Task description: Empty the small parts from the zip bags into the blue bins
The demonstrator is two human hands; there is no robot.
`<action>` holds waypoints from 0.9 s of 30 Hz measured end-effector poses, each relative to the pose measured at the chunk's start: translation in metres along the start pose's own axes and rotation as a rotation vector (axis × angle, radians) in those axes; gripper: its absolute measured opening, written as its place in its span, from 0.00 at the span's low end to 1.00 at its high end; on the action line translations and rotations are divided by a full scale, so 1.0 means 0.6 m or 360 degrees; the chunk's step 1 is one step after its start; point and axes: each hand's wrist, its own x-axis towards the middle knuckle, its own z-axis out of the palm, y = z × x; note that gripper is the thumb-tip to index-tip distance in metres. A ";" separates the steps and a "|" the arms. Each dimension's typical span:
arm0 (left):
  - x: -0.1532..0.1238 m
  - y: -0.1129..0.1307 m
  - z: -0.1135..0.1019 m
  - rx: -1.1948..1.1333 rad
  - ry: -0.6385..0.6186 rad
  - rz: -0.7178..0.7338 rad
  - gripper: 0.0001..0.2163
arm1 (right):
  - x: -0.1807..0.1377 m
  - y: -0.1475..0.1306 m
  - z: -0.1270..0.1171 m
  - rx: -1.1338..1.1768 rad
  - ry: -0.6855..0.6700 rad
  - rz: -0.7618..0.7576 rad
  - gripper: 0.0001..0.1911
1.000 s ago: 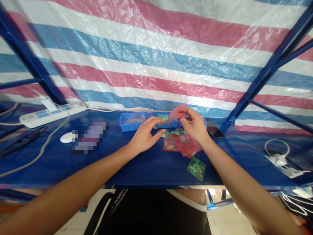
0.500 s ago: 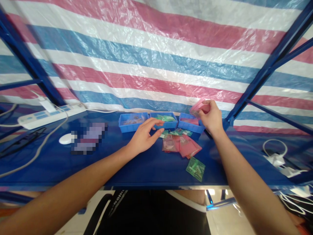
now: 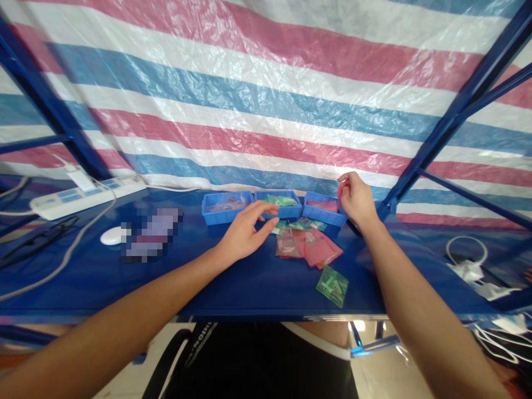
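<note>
My right hand (image 3: 358, 200) is closed on a pink plastic bag (image 3: 343, 191), mostly hidden behind the fingers, just beside the right blue bin (image 3: 331, 216). That bin has pink bags in it. My left hand (image 3: 248, 228) hovers with fingers apart and nothing in them, in front of the middle blue bin (image 3: 286, 212), which contains green bags. Small metal-looking parts lie in the left blue bin (image 3: 224, 216). Before the bins, pink bags (image 3: 323, 247) and green bags (image 3: 310, 224) lie in a loose pile. A separate green bag (image 3: 332, 286) with slim metal pieces lies nearer the edge.
On the left are a white power strip (image 3: 85, 198), a cable, dark glasses (image 3: 39, 238), a white oval object (image 3: 113, 236) and a blurred-out item (image 3: 153, 235). White chargers (image 3: 471, 271) lie at the right. Blue posts and striped sheeting stand behind the table.
My right hand has turned, and the pink bag that stuck out over the right bin is now mostly tucked behind the fingers. My left hand has stayed in place.
</note>
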 end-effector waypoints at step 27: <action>0.000 -0.002 0.002 -0.0006 -0.0064 0.0027 0.17 | -0.003 -0.012 0.048 0.0064 -0.0387 -0.0222 0.18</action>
